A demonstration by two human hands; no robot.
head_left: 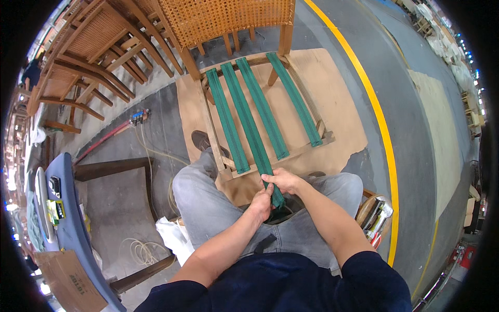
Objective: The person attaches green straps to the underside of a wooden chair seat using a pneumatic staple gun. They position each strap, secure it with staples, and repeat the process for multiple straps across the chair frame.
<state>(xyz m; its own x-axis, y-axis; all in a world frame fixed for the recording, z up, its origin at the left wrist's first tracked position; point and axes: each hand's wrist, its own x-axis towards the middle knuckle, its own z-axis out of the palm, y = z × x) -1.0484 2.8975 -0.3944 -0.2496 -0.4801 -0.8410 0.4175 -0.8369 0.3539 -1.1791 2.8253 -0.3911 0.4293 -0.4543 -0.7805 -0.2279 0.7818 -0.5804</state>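
Observation:
A wooden chair seat frame (306, 148) lies on brown cardboard in front of my knees, with several green webbing straps stretched across it. My left hand (261, 200) and my right hand (283, 180) both grip the near end of one green strap (249, 125), which runs from the far rail over the front rail down toward my lap. The right hand pinches it just past the front rail; the left holds it slightly lower. The strap's loose end is hidden between my legs.
Stacked wooden chairs with woven cane backs (218, 18) stand at the far side and left. A blue stool with small items (60, 208) and a cardboard box (70, 281) sit at my left. Hoses (140, 249) lie on the floor. A yellow floor line (382, 130) curves at right.

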